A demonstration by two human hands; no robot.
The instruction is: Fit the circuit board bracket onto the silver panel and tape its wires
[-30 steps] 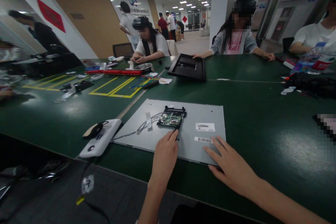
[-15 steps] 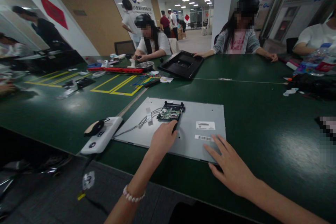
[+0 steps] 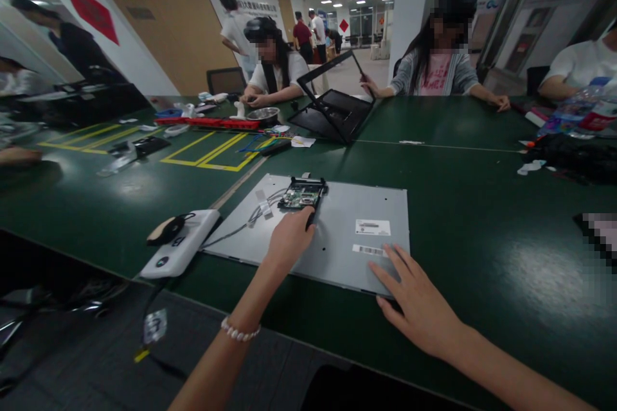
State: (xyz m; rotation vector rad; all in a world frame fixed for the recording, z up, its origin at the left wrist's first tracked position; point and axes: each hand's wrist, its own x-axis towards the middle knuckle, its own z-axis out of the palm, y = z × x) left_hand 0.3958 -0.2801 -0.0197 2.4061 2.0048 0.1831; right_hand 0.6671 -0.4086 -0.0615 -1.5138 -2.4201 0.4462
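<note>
The black bracket with its green circuit board [image 3: 301, 196] lies near the far edge of the grey metal panel [image 3: 347, 205], left of the panel's middle. It sits just beyond the fingertips of the person's left hand [image 3: 289, 237], on the far side and slightly left. The left hand is clearly the nearer; the right hand [image 3: 419, 302] is well apart from the bracket, nearer and to the right. The panel's long axis runs left to right; the bracket looks wider that way too, though from this slant I can't be sure which side is longer.

The left thumb and forefinger stand a narrow gap apart, something dark showing between them at the bracket's near right corner. Whether they pinch it or only press on it, I cannot tell. The right fingers are spread wide over the panel's near right corner, beside the barcode label [image 3: 369, 250], holding nothing.

Grey cables [image 3: 226, 236] run from the bracket's left side toward the near left, under a strip of tape [image 3: 263, 203]. The left hand hides part of the bracket's near edge, so its contact with the panel there is out of sight. The board's small parts and the label print are too fine to read, and the right palm's underside is hidden.
</note>
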